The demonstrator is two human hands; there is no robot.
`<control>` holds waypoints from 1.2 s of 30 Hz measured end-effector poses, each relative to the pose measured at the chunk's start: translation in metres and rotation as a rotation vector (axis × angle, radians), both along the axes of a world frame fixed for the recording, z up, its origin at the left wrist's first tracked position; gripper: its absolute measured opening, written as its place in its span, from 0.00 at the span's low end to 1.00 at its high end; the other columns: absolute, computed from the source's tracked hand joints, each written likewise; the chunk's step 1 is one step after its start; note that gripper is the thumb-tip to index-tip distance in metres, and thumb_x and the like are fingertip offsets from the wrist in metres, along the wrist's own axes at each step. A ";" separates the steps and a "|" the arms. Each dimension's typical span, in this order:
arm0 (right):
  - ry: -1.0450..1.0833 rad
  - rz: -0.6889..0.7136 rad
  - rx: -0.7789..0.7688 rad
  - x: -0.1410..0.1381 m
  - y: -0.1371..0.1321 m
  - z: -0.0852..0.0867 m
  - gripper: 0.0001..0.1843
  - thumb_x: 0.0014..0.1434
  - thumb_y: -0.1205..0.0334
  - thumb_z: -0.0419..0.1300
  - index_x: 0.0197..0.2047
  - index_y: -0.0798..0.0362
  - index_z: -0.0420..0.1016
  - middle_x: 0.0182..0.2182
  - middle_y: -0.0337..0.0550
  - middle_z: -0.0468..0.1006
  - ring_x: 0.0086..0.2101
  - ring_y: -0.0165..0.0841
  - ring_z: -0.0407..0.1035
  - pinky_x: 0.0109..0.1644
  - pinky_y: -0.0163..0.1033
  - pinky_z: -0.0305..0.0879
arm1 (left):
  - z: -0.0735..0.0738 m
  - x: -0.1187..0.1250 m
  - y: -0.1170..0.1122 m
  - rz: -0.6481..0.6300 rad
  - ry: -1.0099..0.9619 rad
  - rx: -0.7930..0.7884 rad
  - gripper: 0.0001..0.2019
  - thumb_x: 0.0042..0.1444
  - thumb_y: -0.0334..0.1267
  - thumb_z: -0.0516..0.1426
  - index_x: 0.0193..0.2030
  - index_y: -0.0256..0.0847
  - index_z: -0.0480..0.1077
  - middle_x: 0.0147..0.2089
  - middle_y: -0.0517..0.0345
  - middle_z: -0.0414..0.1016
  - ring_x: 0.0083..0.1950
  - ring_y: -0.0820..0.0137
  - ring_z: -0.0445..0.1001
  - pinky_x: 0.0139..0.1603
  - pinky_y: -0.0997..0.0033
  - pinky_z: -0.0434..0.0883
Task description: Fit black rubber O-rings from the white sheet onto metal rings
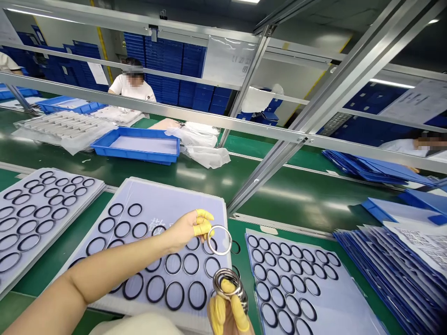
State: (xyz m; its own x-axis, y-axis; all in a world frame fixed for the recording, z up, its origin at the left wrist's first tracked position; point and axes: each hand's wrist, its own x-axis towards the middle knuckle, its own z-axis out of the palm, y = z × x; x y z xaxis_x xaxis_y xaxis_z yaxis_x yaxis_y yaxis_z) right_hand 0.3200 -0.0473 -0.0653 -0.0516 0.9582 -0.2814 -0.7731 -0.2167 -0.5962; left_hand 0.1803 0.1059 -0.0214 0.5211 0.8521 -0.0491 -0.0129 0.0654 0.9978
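Observation:
My left hand [195, 228], with yellow finger covers, reaches over the middle white sheet stack [188, 193] and pinches the edge of a shiny silver ring [220, 227], raised above the sheet. Below it, near the bottom edge of the view, my right hand [228, 314] also wears yellow finger covers and is closed around a stack of metal rings [226, 275]. Dark-rimmed rings lie in rows on the middle stack, some hidden behind my left forearm. One such ring [174, 308] lies left of my right hand.
More rings lie on a left sheet stack [101, 186] and a right sheet [335, 298]. Blue folders or trays [384, 274] are piled at the right. Metal frame bars [268, 158] cross in front. Beyond stand a blue tray [136, 156], wrapped parts [66, 128] and a seated person [134, 90].

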 end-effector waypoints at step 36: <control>-0.540 0.720 0.514 -0.047 -0.011 0.048 0.12 0.62 0.53 0.59 0.47 0.45 0.76 0.30 0.41 0.78 0.31 0.31 0.70 0.41 0.39 0.69 | 0.044 -0.073 -0.085 -0.381 0.053 0.130 0.23 0.52 0.27 0.57 0.57 0.38 0.68 0.48 0.51 0.75 0.48 0.68 0.75 0.51 0.67 0.71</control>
State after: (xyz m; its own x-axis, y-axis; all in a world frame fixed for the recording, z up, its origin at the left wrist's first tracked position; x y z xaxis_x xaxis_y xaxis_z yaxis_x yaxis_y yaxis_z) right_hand 0.2727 -0.0585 -0.0176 -0.6483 0.7614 -0.0029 -0.1636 -0.1430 -0.9761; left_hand 0.1074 0.0207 0.0222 0.8006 0.5991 0.0105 0.0399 -0.0709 0.9967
